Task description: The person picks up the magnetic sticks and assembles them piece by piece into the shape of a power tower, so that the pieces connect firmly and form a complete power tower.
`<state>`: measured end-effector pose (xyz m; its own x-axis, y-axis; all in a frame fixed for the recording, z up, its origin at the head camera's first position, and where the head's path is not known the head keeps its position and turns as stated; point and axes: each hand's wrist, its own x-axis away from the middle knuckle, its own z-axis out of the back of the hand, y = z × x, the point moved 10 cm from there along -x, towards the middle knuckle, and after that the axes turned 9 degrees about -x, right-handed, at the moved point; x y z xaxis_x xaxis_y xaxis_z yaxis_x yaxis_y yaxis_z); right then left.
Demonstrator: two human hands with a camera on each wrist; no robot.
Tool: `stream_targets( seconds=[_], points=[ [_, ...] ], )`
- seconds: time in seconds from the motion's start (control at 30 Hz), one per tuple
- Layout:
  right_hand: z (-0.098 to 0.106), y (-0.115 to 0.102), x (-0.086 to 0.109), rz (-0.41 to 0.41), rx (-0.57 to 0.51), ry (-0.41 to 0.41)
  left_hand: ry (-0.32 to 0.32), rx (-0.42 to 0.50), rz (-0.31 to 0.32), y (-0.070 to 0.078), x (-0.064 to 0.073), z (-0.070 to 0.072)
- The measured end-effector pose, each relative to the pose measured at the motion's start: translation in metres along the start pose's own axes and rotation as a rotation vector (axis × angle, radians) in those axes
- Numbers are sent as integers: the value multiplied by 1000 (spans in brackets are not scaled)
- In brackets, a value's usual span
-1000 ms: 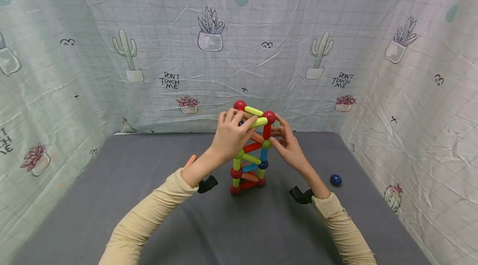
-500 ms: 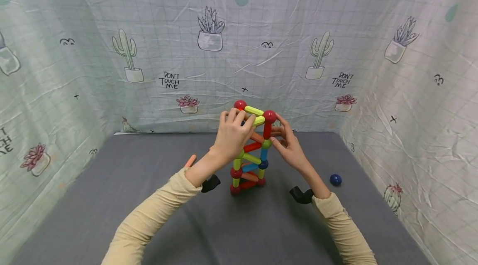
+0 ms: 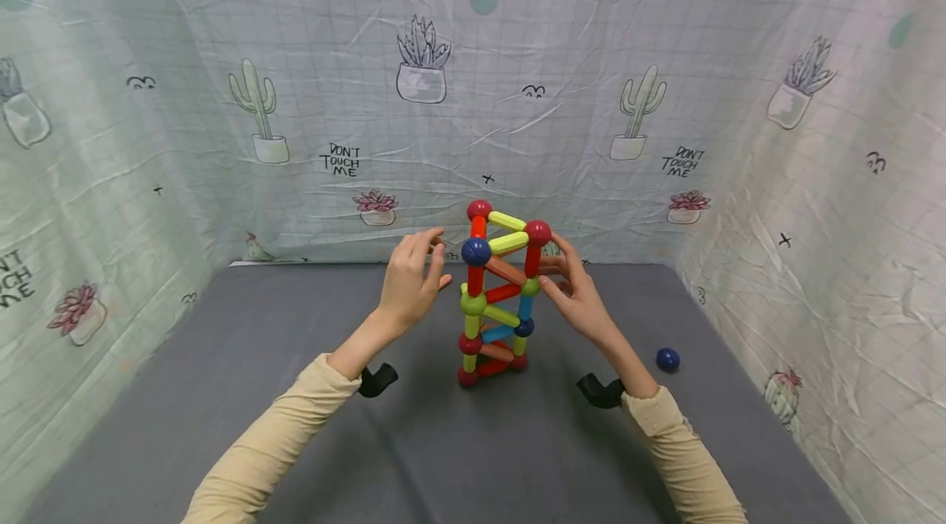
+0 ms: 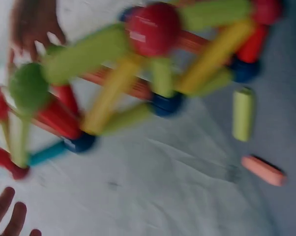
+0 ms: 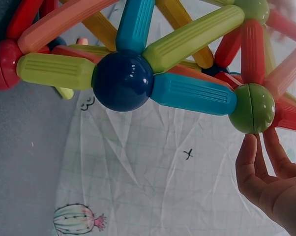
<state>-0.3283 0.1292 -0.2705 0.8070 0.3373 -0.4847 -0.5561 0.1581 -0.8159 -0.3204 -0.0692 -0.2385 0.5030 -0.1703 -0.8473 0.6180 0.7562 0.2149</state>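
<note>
A tower of coloured magnetic rods and balls stands upright on the grey table. Its top has two red balls and a blue ball, joined by yellow-green and red rods. To the left of it, apart from the tower, is my left hand, fingers loosely bent and nothing in them. My right hand is at the tower's right side. In the right wrist view its thumb and fingertips touch the underside of a green ball, without wrapping round it. One right finger reaches up beside the top right red ball.
A loose blue ball lies on the table at the right. Behind my left hand lies an orange rod. The left wrist view shows a loose yellow-green rod and an orange rod. A patterned curtain surrounds the table.
My left hand has let go at the tower's top and moved left, uncovering the blue ball and the yellow-green rod there. The right hand has stayed in place.
</note>
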Motion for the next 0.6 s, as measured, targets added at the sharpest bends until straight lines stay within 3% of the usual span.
stream_targets(
  seconds=[0.13,0.27,0.47,0.6],
  points=[
    [1,1,0,-27,16,5,-75,-36,63,-34,16,-12],
    [0,5,1,-54,21,-10,-122,-104,68,-59,32,-22],
    [-3,10,2,-80,13,-33,-216,-304,-12,-90,59,-39],
    [-4,10,2,-81,19,-42,-351,-469,-99,-108,81,-56]
  ],
)
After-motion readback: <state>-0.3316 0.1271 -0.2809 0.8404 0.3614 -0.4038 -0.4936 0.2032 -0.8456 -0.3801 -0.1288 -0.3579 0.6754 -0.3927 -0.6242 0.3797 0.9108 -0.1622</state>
